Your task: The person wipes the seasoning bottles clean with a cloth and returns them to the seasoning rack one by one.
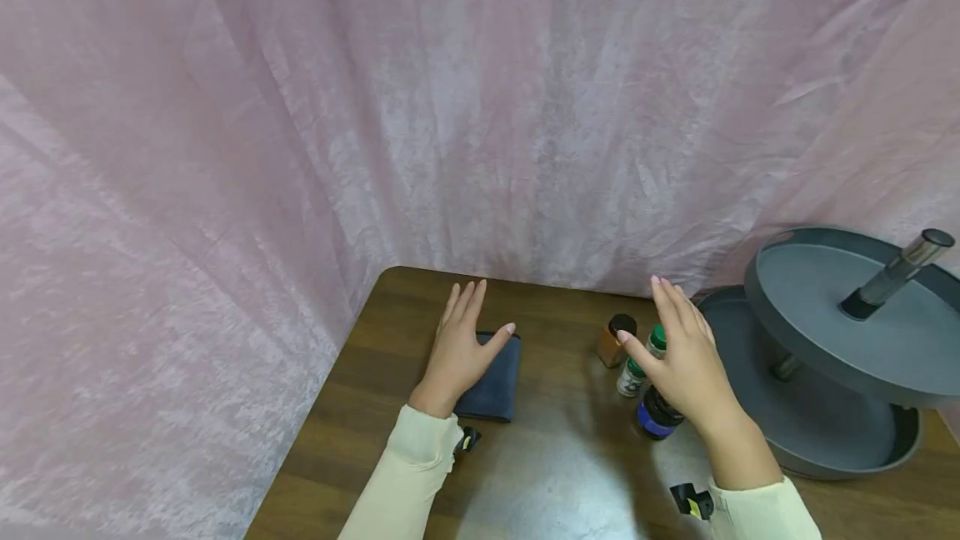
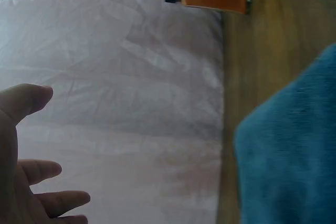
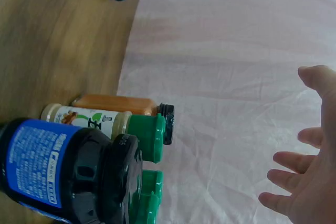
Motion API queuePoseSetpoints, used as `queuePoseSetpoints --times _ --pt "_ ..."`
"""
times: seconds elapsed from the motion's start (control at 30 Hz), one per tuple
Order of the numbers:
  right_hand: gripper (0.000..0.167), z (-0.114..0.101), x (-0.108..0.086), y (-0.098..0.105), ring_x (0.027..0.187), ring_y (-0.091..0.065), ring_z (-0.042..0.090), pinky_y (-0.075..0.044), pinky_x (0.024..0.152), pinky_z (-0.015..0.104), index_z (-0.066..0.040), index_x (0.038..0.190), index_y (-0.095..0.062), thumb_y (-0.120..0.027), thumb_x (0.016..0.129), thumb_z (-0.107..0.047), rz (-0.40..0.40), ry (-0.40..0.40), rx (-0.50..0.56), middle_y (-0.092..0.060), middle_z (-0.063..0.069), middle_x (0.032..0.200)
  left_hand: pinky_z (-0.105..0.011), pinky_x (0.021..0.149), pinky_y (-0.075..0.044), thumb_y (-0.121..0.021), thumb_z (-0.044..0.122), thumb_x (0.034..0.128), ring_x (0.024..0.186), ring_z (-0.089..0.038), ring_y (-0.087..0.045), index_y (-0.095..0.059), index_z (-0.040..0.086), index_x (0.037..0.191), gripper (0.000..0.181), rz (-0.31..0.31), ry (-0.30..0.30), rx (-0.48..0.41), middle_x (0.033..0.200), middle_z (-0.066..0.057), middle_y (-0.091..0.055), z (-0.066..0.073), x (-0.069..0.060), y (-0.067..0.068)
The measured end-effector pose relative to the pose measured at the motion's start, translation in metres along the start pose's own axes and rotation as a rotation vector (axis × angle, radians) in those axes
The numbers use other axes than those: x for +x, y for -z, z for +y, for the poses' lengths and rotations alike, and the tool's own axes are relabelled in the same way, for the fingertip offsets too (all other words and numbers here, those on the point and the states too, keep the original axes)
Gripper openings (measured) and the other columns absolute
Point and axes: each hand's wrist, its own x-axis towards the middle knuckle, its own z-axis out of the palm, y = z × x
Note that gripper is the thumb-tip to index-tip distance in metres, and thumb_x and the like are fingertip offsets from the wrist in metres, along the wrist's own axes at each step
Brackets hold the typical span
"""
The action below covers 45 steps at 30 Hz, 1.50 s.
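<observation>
A pink curtain backs the wooden counter. Fingers all spread, the left hand partly hides a blue cloth there, the right hand a dark jar; the tiered tray is cut off.

I see a creased pink curtain hanging behind and left of the wood-grain worktop. On the right, a grey two-tier tray, upper tier overlapping lower tier, black-capped metal post rising from the top.
</observation>
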Motion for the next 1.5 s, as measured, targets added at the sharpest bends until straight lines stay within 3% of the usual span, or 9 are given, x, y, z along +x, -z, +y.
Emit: queuePoseSetpoints --times 0.2,0.5,0.83,1.17,1.4,1.5 --pt "0.082 0.001 -0.016 0.005 0.151 -0.020 0.049 -0.018 0.113 0.075 -0.015 0.162 -0.023 -0.068 0.096 -0.036 0.030 -0.016 0.032 -0.026 0.022 0.164 -0.058 0.122 -0.027 -0.060 0.059 0.0954 0.157 -0.027 -0.017 -0.020 0.028 0.162 0.084 -0.066 0.034 -0.030 0.168 -0.001 -0.025 -0.014 -0.015 -0.015" --pt "0.065 0.004 -0.037 0.000 0.132 -0.039 0.048 -0.037 0.097 0.068 -0.010 0.153 -0.043 -0.070 0.096 -0.025 0.097 -0.014 0.035 -0.041 0.021 0.153 -0.050 0.113 -0.042 -0.073 0.042 0.0916 0.138 -0.031 -0.047 -0.052 0.015 0.148 0.066 -0.061 0.000 0.050 0.146 -0.009 -0.056 -0.040 -0.038 -0.031" --pt "0.052 0.010 -0.061 -0.011 0.128 -0.042 0.044 -0.040 0.093 0.066 -0.006 0.144 -0.053 -0.068 0.098 -0.025 0.114 -0.125 0.080 -0.047 0.022 0.143 -0.062 0.115 -0.035 -0.078 0.034 0.0881 0.148 -0.040 -0.035 -0.059 0.014 0.142 0.061 -0.118 -0.005 0.084 0.152 -0.014 -0.051 -0.056 -0.064 -0.046" --pt "0.054 0.022 -0.079 -0.016 0.131 -0.039 0.049 -0.037 0.096 0.071 -0.006 0.146 -0.050 -0.062 0.101 -0.034 0.051 -0.224 0.100 -0.044 0.025 0.144 -0.059 0.110 -0.038 -0.080 0.037 0.0863 0.137 -0.035 -0.047 -0.065 0.016 0.136 0.055 -0.082 -0.005 0.130 0.141 -0.010 -0.060 -0.056 -0.071 -0.049" --pt "0.055 0.027 -0.089 -0.021 0.130 -0.043 0.050 -0.038 0.097 0.071 -0.004 0.144 -0.051 -0.064 0.100 -0.033 0.043 -0.225 0.098 -0.046 0.025 0.141 -0.056 0.107 -0.039 -0.079 0.035 0.0864 0.132 -0.034 -0.051 -0.070 0.015 0.127 0.046 -0.065 -0.039 0.137 0.137 -0.010 -0.062 -0.058 -0.074 -0.051" --pt "0.056 0.029 -0.093 -0.024 0.127 -0.046 0.048 -0.040 0.096 0.069 -0.004 0.145 -0.051 -0.066 0.099 -0.033 0.041 -0.226 0.086 -0.048 0.024 0.138 -0.057 0.108 -0.040 -0.080 0.035 0.0861 0.133 -0.035 -0.050 -0.071 0.015 0.126 0.046 -0.079 -0.021 0.134 0.138 -0.011 -0.061 -0.056 -0.076 -0.051"
